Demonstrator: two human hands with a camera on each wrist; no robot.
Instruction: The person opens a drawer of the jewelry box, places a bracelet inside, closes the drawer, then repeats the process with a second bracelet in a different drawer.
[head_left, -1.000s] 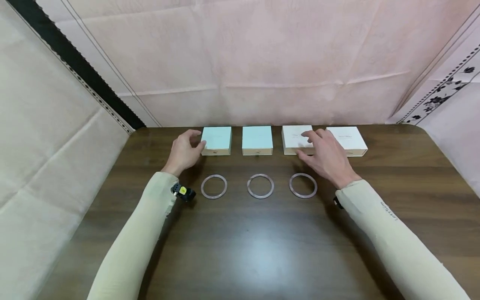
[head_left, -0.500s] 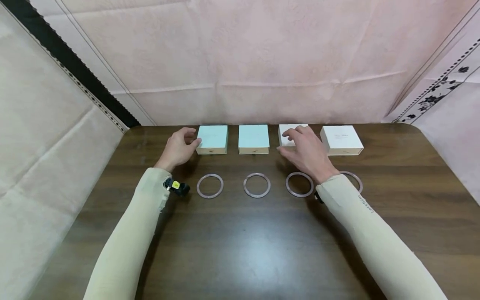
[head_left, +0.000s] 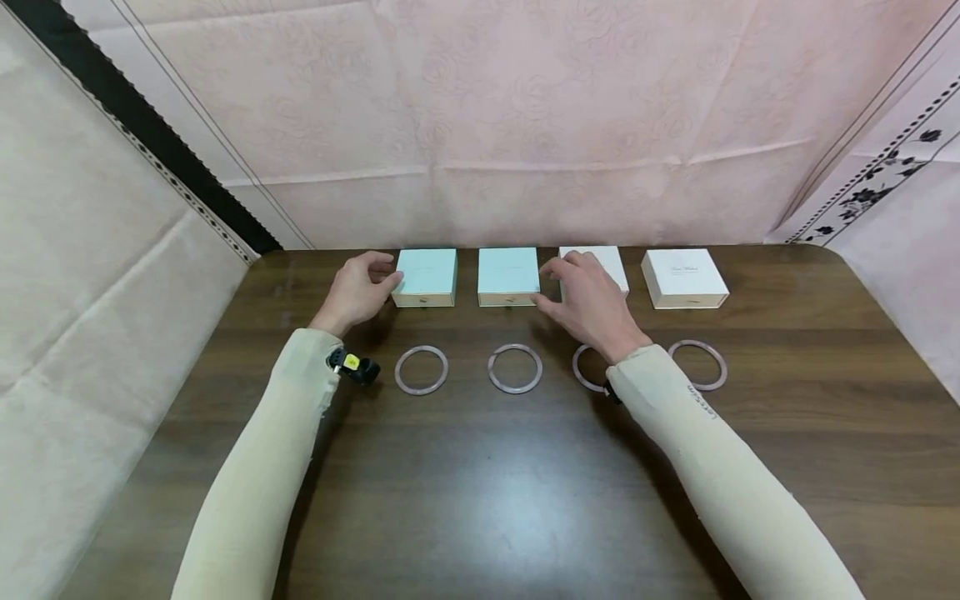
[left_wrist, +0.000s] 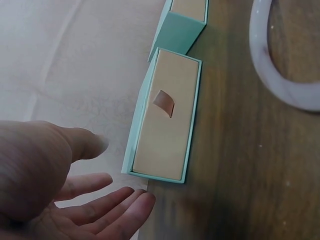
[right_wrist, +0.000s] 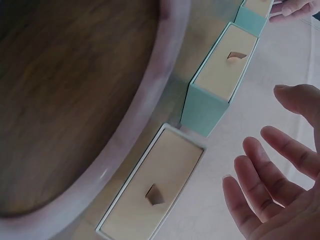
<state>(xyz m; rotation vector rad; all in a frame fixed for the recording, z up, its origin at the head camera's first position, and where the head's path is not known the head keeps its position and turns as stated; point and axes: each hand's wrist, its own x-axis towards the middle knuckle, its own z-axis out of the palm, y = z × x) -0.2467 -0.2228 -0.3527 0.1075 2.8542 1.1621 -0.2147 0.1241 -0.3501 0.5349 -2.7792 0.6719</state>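
Observation:
In the head view my left hand [head_left: 360,290] is at the left side of the first teal box [head_left: 426,273], thumb close to its corner. The left wrist view has its fingers loosely spread, with nothing between them and the box's cream drawer front [left_wrist: 167,140]. My right hand [head_left: 588,304] hovers in front of a white box [head_left: 611,262], partly covering it. Its fingertips reach toward the second teal box [head_left: 507,271]. Relaxed, spaced fingers [right_wrist: 245,190] show in the right wrist view, holding nothing.
Another white box [head_left: 684,277] ends the row along the table's back edge. Pale bangles lie before the boxes: a left one [head_left: 398,371], a middle one [head_left: 491,370], one [head_left: 577,367] partly under my right wrist, and a right one [head_left: 723,368]. A pinkish cloth [head_left: 480,125] hangs behind.
My right hand has moved left, from between the two white boxes toward the second teal box. The right-hand bangle has come into view from behind my forearm. My left hand stays by the first box.

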